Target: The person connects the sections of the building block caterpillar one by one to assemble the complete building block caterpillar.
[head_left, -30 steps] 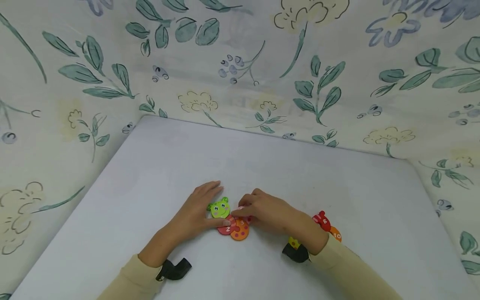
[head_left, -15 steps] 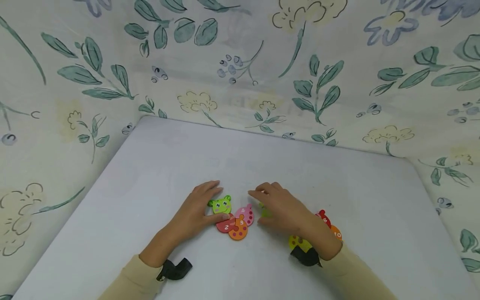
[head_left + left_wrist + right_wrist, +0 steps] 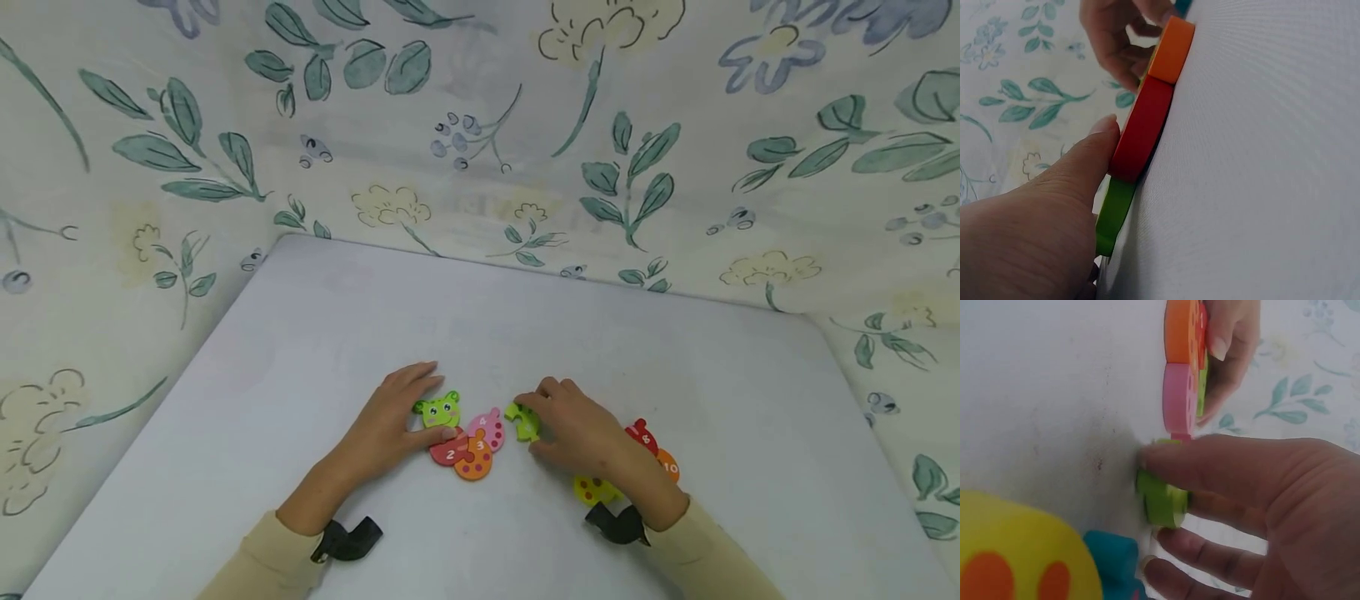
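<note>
In the head view, a caterpillar puzzle lies on the table: a smiling green head (image 3: 439, 412), a red piece (image 3: 448, 450) marked 2, an orange piece (image 3: 473, 461) marked 3 and a pink piece (image 3: 488, 429) marked 4. My left hand (image 3: 390, 421) rests beside the head, fingers extended past it, thumb pressing the red piece. Just right of the pink piece, my right hand (image 3: 573, 429) pinches a light green puzzle piece (image 3: 524, 423) between thumb and fingers. A small gap separates it from the pink knob. In the right wrist view the thumb covers part of the green piece (image 3: 1166, 503).
Beside my right forearm lie more puzzle pieces: a yellow spotted one (image 3: 594, 490), a red one (image 3: 640, 435) and an orange one (image 3: 667, 465) marked 10. A teal piece (image 3: 1112, 556) shows in the right wrist view. Flowered cloth (image 3: 480, 125) hangs behind the white table (image 3: 360, 300).
My right hand has moved right off the pink piece and now grips the light green piece. The left hand stays in place, its thumb still on the red piece.
</note>
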Demonstrator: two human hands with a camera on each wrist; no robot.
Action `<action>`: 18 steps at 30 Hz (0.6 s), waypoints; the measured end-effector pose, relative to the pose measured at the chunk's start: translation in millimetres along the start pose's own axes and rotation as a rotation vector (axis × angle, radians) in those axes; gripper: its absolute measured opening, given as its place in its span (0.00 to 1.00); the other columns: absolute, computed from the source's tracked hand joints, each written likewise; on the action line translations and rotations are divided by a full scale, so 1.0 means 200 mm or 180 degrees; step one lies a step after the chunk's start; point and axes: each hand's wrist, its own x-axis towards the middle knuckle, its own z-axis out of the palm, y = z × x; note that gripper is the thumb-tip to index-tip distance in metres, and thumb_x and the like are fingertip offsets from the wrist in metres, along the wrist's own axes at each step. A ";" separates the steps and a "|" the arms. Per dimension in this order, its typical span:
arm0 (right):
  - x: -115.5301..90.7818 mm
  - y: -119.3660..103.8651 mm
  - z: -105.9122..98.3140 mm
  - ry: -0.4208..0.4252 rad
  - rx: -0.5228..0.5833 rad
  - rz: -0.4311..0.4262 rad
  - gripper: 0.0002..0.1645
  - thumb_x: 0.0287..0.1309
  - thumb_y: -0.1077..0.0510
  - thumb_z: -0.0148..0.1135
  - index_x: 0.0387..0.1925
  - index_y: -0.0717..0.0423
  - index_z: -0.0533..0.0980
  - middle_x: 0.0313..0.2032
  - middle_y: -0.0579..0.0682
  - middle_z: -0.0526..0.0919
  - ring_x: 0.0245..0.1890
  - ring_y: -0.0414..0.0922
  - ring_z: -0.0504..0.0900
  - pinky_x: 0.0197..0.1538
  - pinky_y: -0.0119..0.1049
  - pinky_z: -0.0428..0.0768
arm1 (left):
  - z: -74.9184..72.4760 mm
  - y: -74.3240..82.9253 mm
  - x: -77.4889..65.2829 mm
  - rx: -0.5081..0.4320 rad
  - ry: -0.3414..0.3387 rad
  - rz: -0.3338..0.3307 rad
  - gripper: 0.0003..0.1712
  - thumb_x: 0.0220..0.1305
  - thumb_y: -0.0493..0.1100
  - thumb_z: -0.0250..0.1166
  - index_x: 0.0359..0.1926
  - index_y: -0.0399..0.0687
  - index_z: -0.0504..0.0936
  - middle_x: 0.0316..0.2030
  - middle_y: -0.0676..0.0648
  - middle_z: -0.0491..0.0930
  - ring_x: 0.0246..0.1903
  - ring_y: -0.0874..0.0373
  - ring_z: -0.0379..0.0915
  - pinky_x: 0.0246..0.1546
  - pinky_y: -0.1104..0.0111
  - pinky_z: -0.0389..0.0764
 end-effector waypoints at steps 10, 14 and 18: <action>0.05 -0.05 -0.03 0.0162 0.0348 -0.0222 0.36 0.61 0.52 0.76 0.69 0.48 0.76 0.63 0.48 0.81 0.63 0.49 0.78 0.63 0.47 0.80 | 0.00 0.00 0.00 0.0024 0.0033 0.0035 0.48 0.57 0.60 0.80 0.73 0.45 0.74 0.77 0.45 0.63 0.76 0.45 0.55 0.73 0.45 0.64; 0.08 -0.07 -0.04 0.0063 0.0293 -0.0446 0.35 0.64 0.53 0.75 0.71 0.47 0.76 0.64 0.49 0.80 0.65 0.50 0.77 0.63 0.48 0.80 | 0.00 0.00 0.00 0.0024 0.0022 0.0028 0.47 0.58 0.60 0.79 0.72 0.45 0.75 0.77 0.45 0.63 0.76 0.45 0.55 0.73 0.45 0.64; 0.11 -0.07 -0.05 -0.0033 0.0281 -0.0580 0.34 0.65 0.54 0.73 0.71 0.47 0.76 0.64 0.51 0.80 0.64 0.51 0.77 0.63 0.49 0.80 | 0.00 -0.01 0.00 0.0036 0.0011 0.0018 0.47 0.58 0.60 0.79 0.73 0.46 0.75 0.77 0.45 0.63 0.77 0.45 0.55 0.73 0.44 0.63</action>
